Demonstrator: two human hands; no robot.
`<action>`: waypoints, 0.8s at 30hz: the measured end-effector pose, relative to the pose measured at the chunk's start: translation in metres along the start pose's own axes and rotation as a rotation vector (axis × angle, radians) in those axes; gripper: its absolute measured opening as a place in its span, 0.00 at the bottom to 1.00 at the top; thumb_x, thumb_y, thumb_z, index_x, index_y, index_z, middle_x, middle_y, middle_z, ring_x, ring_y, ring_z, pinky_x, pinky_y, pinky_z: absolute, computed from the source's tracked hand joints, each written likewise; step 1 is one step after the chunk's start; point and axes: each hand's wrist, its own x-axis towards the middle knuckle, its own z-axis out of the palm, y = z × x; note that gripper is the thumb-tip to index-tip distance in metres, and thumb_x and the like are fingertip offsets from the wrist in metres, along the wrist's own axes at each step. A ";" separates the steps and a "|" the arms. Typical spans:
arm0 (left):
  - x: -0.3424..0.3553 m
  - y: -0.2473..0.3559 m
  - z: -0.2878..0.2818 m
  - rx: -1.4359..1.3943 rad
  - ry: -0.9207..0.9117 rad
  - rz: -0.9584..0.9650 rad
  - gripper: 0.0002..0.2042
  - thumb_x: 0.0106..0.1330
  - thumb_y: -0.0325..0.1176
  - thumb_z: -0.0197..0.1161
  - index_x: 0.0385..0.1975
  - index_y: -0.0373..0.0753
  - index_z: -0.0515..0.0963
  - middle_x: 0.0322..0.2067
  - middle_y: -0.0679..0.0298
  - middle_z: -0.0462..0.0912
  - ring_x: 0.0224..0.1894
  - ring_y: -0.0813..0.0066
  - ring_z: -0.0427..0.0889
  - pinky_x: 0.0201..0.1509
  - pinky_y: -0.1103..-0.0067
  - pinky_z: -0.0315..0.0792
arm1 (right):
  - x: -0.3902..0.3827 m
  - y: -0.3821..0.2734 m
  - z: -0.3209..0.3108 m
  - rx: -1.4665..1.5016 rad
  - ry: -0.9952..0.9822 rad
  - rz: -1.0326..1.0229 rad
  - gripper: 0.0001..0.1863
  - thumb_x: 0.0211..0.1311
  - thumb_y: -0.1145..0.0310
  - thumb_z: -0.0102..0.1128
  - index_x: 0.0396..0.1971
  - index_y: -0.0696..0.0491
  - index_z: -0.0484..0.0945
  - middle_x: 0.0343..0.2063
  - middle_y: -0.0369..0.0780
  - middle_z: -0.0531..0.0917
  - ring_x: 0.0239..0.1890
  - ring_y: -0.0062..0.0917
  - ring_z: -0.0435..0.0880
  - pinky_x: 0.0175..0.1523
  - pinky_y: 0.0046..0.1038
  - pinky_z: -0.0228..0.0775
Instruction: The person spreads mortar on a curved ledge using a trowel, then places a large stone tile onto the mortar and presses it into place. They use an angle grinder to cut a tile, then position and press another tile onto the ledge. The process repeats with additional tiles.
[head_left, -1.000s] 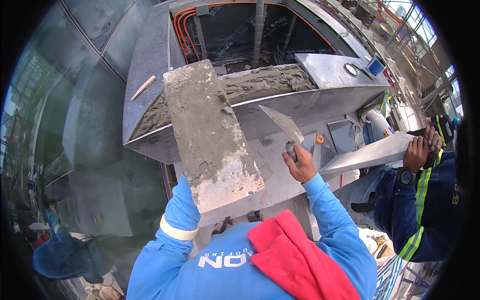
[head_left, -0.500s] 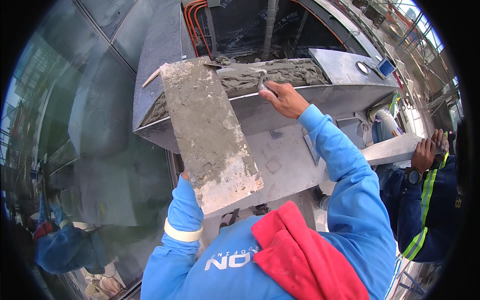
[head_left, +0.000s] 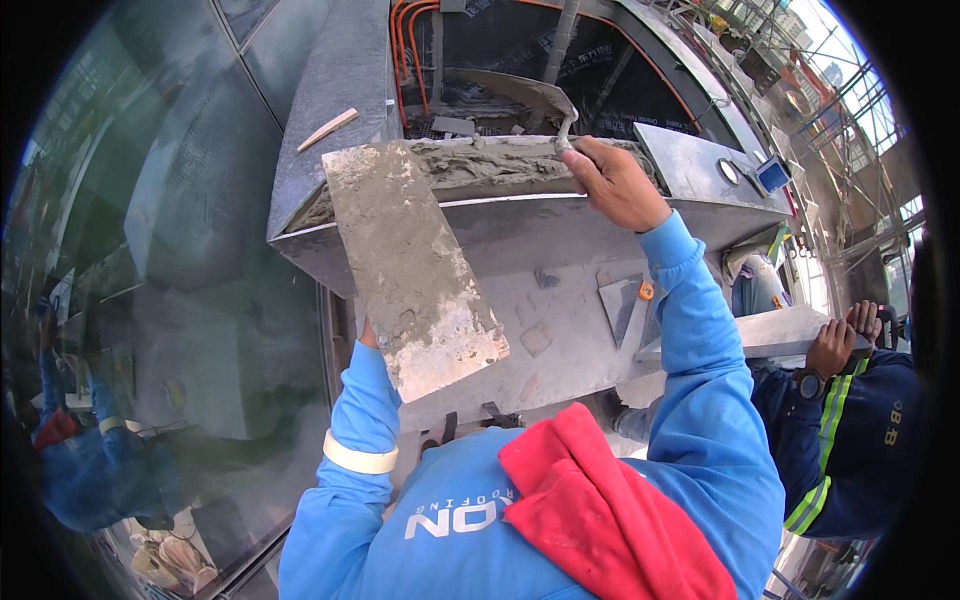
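Note:
My left hand [head_left: 369, 334] is mostly hidden beneath a long rectangular mortar board [head_left: 405, 255] and holds it up, tilted. Wet grey mortar coats most of the board; its near end is paler and barer. In my right hand [head_left: 622, 186] is a trowel [head_left: 512, 88], my fingers closed round its handle. The trowel's blade is raised over the dark cavity, beyond a ledge. A rough bed of mortar [head_left: 500, 163] runs along that ledge, between the far end of the board and my right hand.
A wood sliver [head_left: 328, 130] lies on the grey stone panel at left, beside a glass wall [head_left: 190, 250]. Orange conduits [head_left: 404, 50] run into the cavity. Right, a blue-faced device [head_left: 771, 175] rests on a slab. A co-worker's hands [head_left: 845, 335] hold another slab [head_left: 775, 332].
My right hand has moved right, lifting the trowel off the mortar near the board's far end to above the cavity. The board has shifted slightly nearer. An orange item now shows by the lower slabs.

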 end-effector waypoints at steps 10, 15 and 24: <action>0.047 0.050 0.063 0.192 0.026 0.034 0.22 0.80 0.45 0.49 0.66 0.39 0.71 0.60 0.56 0.80 0.57 0.59 0.83 0.61 0.68 0.80 | -0.062 -0.005 0.010 -0.066 -0.355 -0.355 0.19 0.77 0.56 0.53 0.33 0.59 0.73 0.23 0.51 0.76 0.26 0.51 0.76 0.33 0.44 0.67; 0.059 0.037 0.079 0.238 0.014 -0.003 0.23 0.80 0.45 0.51 0.66 0.38 0.71 0.59 0.57 0.81 0.54 0.60 0.85 0.58 0.70 0.82 | -0.057 0.010 0.029 -0.192 -0.157 -0.369 0.18 0.75 0.56 0.56 0.32 0.58 0.73 0.23 0.50 0.76 0.27 0.52 0.76 0.33 0.46 0.67; 0.045 -0.020 0.052 -0.008 -0.064 0.012 0.23 0.79 0.46 0.52 0.65 0.37 0.71 0.58 0.57 0.81 0.53 0.61 0.85 0.56 0.70 0.82 | -0.005 0.066 0.042 -0.063 0.014 -0.108 0.25 0.79 0.53 0.49 0.29 0.60 0.72 0.19 0.48 0.73 0.22 0.41 0.71 0.33 0.39 0.67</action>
